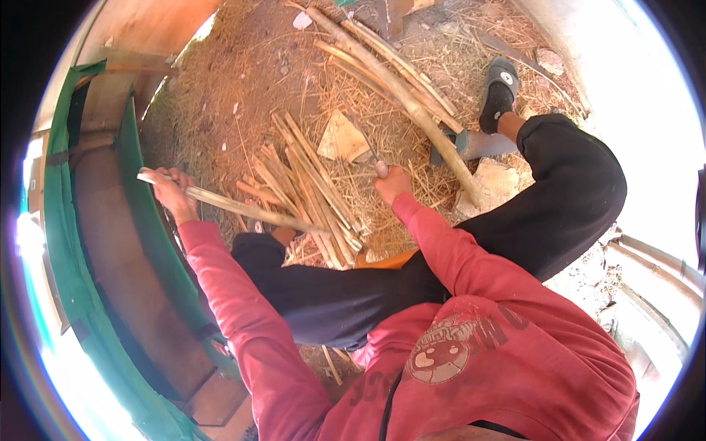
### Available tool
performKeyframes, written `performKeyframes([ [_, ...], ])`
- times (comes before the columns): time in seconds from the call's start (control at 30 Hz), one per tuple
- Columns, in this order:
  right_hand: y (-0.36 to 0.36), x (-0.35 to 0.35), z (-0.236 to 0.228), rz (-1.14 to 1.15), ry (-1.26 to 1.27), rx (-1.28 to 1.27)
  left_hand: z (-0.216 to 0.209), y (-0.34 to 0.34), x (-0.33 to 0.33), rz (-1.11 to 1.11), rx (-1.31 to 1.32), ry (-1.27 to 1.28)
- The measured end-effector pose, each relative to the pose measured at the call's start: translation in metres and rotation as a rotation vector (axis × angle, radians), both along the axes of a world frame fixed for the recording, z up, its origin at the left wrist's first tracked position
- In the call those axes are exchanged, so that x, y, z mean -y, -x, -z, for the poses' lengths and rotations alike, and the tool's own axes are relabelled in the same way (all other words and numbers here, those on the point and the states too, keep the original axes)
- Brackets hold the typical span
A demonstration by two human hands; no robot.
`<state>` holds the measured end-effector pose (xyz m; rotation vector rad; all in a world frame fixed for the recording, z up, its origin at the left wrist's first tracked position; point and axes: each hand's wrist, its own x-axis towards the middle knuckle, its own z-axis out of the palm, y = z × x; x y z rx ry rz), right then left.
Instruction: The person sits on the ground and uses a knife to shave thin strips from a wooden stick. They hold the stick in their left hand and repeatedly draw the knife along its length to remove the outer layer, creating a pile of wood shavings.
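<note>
My left hand (175,192) is closed round one end of a split wooden stick (243,209). The stick slants right and toward me, its other end over a pile of split sticks (301,191) on the ground. In my right hand (395,185) is the handle of a knife (381,169). Its narrow dark blade points away from me and a little left, beside a pale, flat, angular block (342,138); whether they touch I cannot tell. Part of the blade is hard to make out.
Beyond the block, a long thick pole (401,92) lies slantwise with several thinner sticks (401,62). Straw and wood shavings cover the earth. A green-edged wooden structure (118,220) stands on the left. My slippered foot (501,81) is far right, near a pale wall (625,81).
</note>
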<state>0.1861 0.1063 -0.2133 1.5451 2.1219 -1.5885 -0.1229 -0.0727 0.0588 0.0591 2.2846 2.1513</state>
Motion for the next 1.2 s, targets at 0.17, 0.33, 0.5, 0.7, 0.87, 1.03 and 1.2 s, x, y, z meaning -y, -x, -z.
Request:
performKeyframes([
  [0.17, -0.001, -0.043, -0.082, 0.215, 0.048, -0.173, 0.086, 0.059, -0.005, 0.221, 0.091, 0.202],
  [0.33, 0.0, -0.053, -0.114, 0.361, -0.077, -0.351, 0.206, 0.098, 0.003, -0.085, -0.149, 1.288],
  [0.5, -0.009, -0.077, -0.132, 0.538, -0.019, -0.486, 0.293, -0.007, -0.111, 0.338, -0.412, 1.19],
  [0.7, -0.025, -0.1, -0.161, 0.78, 0.051, -0.638, 0.342, -0.143, -0.221, 0.687, -0.371, 0.785],
  [0.87, -0.029, -0.107, -0.174, 0.887, 0.173, -0.744, 0.356, -0.194, -0.291, 0.652, 0.251, 0.704],
  [1.03, -0.03, -0.113, -0.173, 0.881, 0.198, -0.733, 0.387, -0.198, -0.309, 0.313, 0.843, 0.095],
  [1.2, -0.035, -0.112, -0.174, 0.899, 0.274, -0.743, 0.4, -0.185, -0.313, 0.379, 0.741, 0.248],
])
